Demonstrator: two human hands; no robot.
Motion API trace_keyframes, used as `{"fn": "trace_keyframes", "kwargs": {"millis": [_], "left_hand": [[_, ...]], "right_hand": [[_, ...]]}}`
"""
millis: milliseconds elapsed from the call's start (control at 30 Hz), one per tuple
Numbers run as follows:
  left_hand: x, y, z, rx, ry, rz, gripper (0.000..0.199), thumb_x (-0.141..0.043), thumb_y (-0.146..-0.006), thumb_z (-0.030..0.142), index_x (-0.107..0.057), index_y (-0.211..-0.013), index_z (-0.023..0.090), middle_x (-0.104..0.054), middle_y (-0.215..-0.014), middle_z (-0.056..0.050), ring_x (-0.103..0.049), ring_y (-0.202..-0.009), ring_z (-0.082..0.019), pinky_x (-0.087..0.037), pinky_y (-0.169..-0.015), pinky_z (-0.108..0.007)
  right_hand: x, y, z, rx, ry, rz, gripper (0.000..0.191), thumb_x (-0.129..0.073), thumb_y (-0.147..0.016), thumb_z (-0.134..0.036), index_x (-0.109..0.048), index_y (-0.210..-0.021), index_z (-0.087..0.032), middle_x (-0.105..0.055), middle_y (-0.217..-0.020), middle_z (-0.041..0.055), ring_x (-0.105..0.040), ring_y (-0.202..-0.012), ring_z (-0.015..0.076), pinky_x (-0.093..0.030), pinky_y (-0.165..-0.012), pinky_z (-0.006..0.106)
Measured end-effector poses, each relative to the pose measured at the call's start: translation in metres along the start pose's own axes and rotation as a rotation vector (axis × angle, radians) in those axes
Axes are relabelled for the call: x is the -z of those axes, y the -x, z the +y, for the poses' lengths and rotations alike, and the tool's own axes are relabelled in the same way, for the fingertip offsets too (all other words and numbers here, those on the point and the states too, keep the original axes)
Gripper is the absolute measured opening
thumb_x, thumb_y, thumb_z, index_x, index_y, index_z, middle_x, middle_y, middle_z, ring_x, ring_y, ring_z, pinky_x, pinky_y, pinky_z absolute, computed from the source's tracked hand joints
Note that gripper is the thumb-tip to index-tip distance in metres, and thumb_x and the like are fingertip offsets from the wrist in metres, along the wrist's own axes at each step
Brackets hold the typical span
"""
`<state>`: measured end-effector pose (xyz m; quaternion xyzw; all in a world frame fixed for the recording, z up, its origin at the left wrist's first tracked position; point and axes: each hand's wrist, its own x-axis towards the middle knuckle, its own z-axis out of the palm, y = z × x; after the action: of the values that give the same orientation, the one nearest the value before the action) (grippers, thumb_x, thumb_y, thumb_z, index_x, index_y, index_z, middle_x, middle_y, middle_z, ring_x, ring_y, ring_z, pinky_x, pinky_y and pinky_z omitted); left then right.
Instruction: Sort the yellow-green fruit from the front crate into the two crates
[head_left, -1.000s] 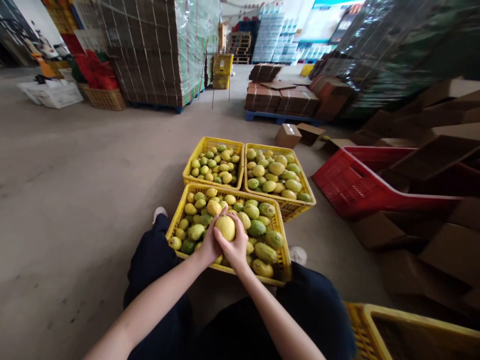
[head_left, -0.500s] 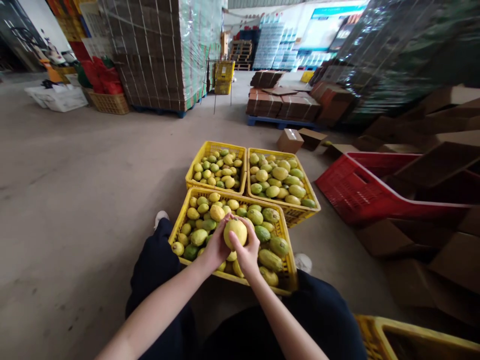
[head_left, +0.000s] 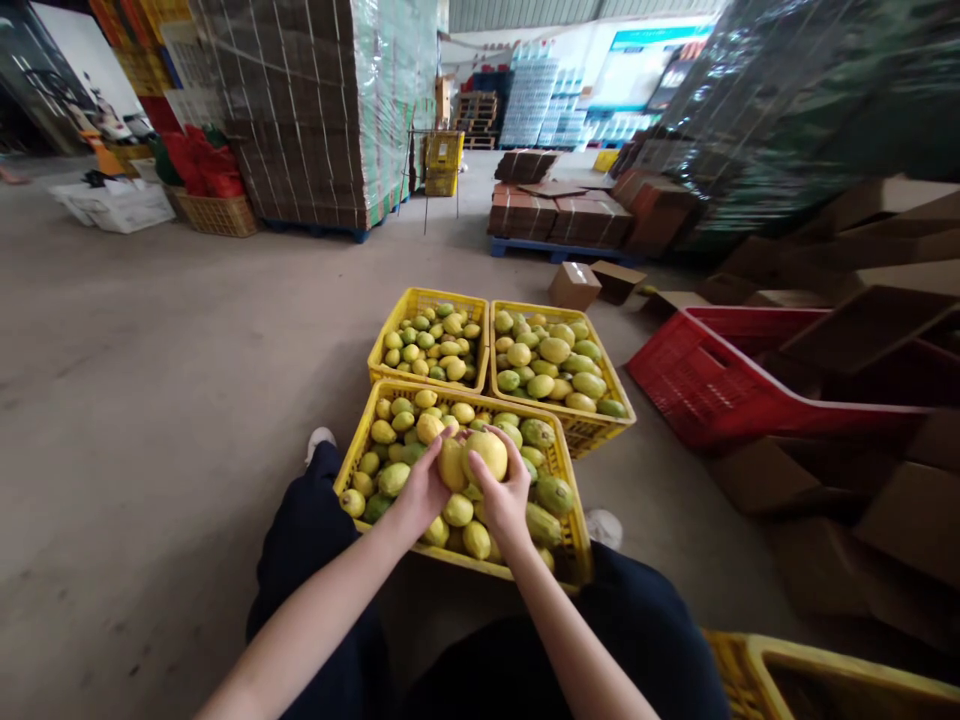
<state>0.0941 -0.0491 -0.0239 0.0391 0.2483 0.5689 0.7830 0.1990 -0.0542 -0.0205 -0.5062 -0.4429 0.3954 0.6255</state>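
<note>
Above the near yellow crate (head_left: 469, 572), filled with yellow and green fruit, my two hands are close together. My right hand (head_left: 508, 490) is wrapped round a round yellow fruit (head_left: 487, 456), its thumb across the front. Another yellow fruit (head_left: 451, 464) lies just left of it, against the fingers of my left hand (head_left: 425, 490). The far fingers of my left hand are partly hidden behind the fruit.
Two more yellow crates of fruit, a left one (head_left: 373, 362) and a right one (head_left: 596, 432), adjoin the near crate's far side. A red crate (head_left: 697, 385) and cardboard boxes (head_left: 795, 475) lie at the right. Another yellow crate (head_left: 847, 660) is at bottom right.
The round fruit that was between both hands is now in my right hand, slightly further right. A second yellow fruit now shows at my left hand.
</note>
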Motion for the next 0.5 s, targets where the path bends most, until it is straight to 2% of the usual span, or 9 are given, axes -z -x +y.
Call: {"fn": "trace_keyframes", "kwargs": {"millis": [200,367,500], "left_hand": [[0.0022,-0.0003,0.0008,-0.018,-0.036,-0.018,0.024,-0.053,-0.094,0.029,-0.071,-0.102,0.016,-0.069,-0.115,-0.009,-0.054,-0.127,-0.026,-0.039,-0.112,-0.039],[0.0041,-0.0029,-0.0001,-0.011,0.015,0.000,0.027,-0.052,-0.094,0.031,-0.070,-0.106,0.016,-0.067,-0.121,-0.011,-0.054,-0.128,-0.026,-0.040,-0.111,-0.038],[0.0031,-0.0045,0.0043,-0.049,0.063,0.018,0.026,-0.052,-0.095,0.028,-0.069,-0.108,0.015,-0.069,-0.115,-0.012,-0.059,-0.121,-0.024,-0.045,-0.108,-0.038]], "right_hand": [[-0.0009,-0.0029,-0.0009,-0.030,-0.015,0.053,0.052,-0.078,-0.067,-0.041,-0.064,-0.113,-0.020,-0.071,-0.102,0.0075,-0.067,-0.092,0.0255,-0.056,-0.084,0.042],[-0.0021,-0.0040,0.0040,-0.058,-0.020,0.010,0.053,-0.079,-0.066,-0.041,-0.062,-0.113,-0.020,-0.069,-0.112,0.0082,-0.065,-0.100,0.0262,-0.053,-0.092,0.044],[-0.0019,-0.0043,0.0057,-0.068,-0.040,-0.016,0.052,-0.079,-0.067,-0.039,-0.062,-0.114,-0.022,-0.068,-0.115,0.0075,-0.064,-0.103,0.0270,-0.051,-0.095,0.046]]}}
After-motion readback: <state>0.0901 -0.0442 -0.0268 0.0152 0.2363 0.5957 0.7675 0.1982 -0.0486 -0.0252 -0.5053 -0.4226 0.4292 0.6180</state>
